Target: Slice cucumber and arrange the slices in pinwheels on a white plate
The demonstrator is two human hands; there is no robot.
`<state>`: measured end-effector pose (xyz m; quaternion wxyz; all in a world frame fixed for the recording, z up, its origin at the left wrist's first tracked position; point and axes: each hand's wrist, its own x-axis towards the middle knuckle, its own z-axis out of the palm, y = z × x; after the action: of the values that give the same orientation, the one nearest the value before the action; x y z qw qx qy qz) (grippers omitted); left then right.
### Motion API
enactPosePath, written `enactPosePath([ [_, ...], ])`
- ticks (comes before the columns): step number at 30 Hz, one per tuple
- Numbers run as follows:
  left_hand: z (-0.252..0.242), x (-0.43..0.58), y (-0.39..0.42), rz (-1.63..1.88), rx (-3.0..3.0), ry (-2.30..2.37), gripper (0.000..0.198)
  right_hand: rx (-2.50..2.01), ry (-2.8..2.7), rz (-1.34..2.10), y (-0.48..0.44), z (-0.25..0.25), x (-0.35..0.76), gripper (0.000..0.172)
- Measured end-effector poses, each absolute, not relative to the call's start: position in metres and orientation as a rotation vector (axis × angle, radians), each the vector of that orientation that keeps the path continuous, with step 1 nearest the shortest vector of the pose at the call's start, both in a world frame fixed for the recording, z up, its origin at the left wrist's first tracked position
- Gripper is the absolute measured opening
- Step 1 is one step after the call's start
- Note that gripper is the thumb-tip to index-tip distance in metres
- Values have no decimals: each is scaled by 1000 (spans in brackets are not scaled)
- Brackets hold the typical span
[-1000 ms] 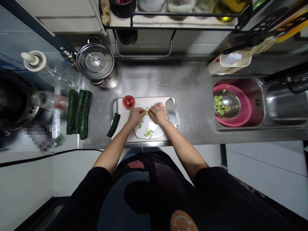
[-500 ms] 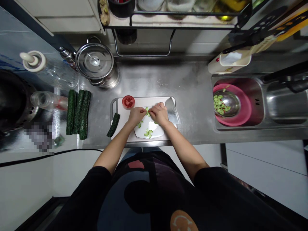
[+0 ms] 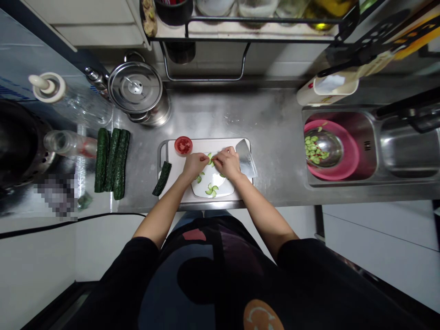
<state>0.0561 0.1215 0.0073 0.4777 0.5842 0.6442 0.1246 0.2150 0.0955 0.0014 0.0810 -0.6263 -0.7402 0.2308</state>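
My left hand (image 3: 195,165) is closed in a pinch at a fan of thin cucumber slices (image 3: 210,156) on the far side of a white plate (image 3: 204,184). Facing it, my right hand (image 3: 227,162) pinches at the same slices, its fingertips close to the left ones. More slice fans lie near the left rim, at the near rim (image 3: 211,190) and partly under my right hand. Beneath the plate is a white cutting board (image 3: 177,176). A cleaver (image 3: 246,158) rests on its right end, a red bowl (image 3: 183,145) at its far left, and a cut cucumber piece (image 3: 162,178) at its left edge.
Three whole cucumbers (image 3: 112,164) lie on the left of the steel counter (image 3: 275,151). Behind them stands a lidded steel pot (image 3: 137,89). At right, the sink holds a pink basin (image 3: 352,156) and a bowl with green pieces. A rack (image 3: 213,79) hangs above.
Almost nothing differs. Both hands stay at the far slices, with only a tiny shift of the fingers.
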Motion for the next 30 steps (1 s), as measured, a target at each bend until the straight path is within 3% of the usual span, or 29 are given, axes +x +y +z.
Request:
enactPosePath([
  [30, 13, 62, 121, 304, 1520, 1569, 10, -1857, -2213, 698, 95, -1, 219, 23],
])
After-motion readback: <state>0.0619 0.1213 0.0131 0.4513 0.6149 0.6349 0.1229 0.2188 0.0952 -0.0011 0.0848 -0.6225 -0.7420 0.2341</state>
